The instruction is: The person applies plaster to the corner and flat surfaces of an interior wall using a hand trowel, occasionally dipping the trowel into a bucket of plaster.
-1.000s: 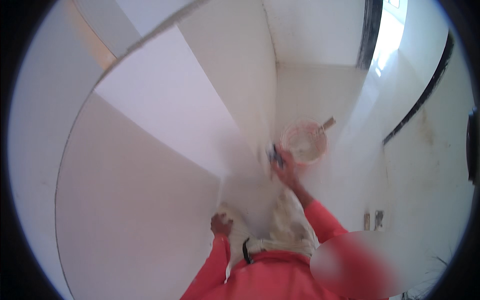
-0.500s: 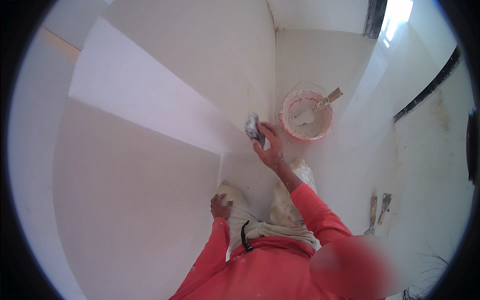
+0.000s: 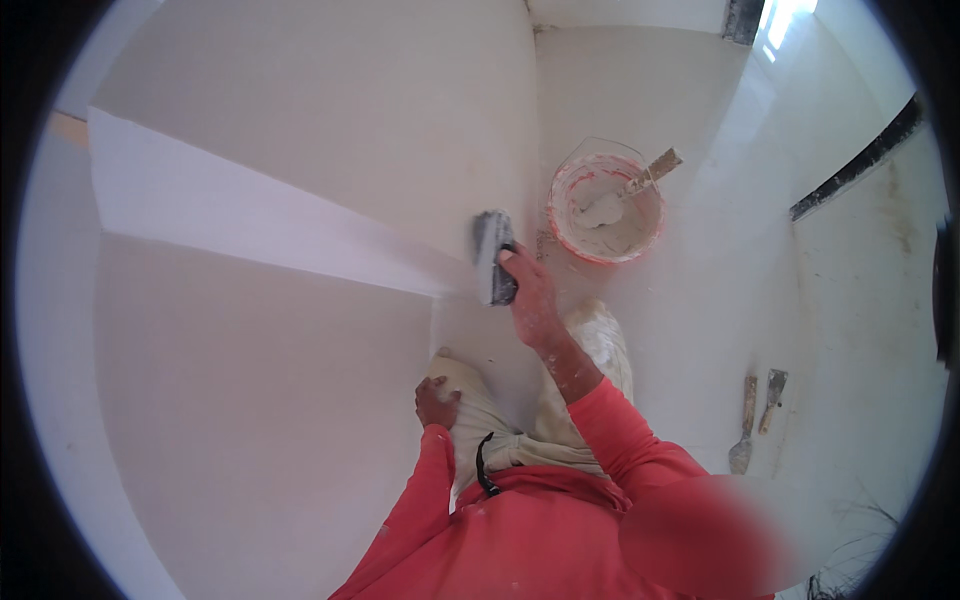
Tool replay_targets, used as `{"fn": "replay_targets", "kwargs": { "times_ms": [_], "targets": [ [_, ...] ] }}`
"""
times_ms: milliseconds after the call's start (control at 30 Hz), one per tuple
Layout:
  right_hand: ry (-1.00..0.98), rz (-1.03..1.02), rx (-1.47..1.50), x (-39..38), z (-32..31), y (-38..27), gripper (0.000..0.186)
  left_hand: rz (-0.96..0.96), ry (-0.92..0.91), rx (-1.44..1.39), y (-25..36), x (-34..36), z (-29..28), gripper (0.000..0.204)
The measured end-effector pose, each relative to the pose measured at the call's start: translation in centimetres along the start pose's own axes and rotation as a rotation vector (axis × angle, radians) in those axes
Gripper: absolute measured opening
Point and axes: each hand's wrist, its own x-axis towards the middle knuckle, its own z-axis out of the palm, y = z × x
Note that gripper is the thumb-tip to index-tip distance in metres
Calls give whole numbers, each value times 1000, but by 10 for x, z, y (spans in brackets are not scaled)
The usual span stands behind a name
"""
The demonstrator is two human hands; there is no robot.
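Note:
My right hand [image 3: 533, 300] is closed around a sanding block [image 3: 494, 258], a narrow grey and black rectangular block dusted with white. It is up at the lower part of the pale wall [image 3: 400, 140], beside the pale band that crosses it; I cannot tell whether it touches the surface. On my left knee rests my left hand [image 3: 437, 402], empty, its fingers spread over the trouser cloth. Just beyond my right hand stands a red-rimmed bucket [image 3: 657, 228] of whitish paste. A crusted tool with a wide flat handle [image 3: 652, 172] leans in it.
To my right on the dusty floor lie a putty knife [image 3: 772, 400] and a wooden-handled trowel [image 3: 747, 425]. A second wall panel [image 3: 270, 400] rises at my left. Dark strips [image 3: 858, 158] edge the floor at the far right, where light falls in.
My right hand has turned and shifted slightly left, so the sanding block now shows its long side. The whole view has tilted a little. My left hand stays on the knee.

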Motion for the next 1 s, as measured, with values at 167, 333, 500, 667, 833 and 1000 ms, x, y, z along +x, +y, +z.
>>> {"fn": "replay_targets", "kwargs": {
  "times_ms": [167, 333, 500, 667, 833, 1000],
  "targets": [
    [-97, -155, -82, -4, 9, -34, 44, -86, -71, -91, 2, 5, 1, 50],
    [265, -261, -887, 58, -127, -59, 41, 69, 31, -26, -13, 9, 7, 49],
    [-6, 56, -1630, 121, -169, -116, 34, -48, -10, -53, 2, 1, 0, 48],
    [-448, 17, -2209, 174, -197, -68, 27, -56, 0, -25, -5, -4, -9, 47],
    [-528, -159, -2340, 198, -271, -25, 21, -9, -39, -33, 13, 6, 0, 47],
    [98, 383, -1012, 184, -238, -42, 22, -51, -2, 10, -1, -3, -11, 48]
  ]
}}
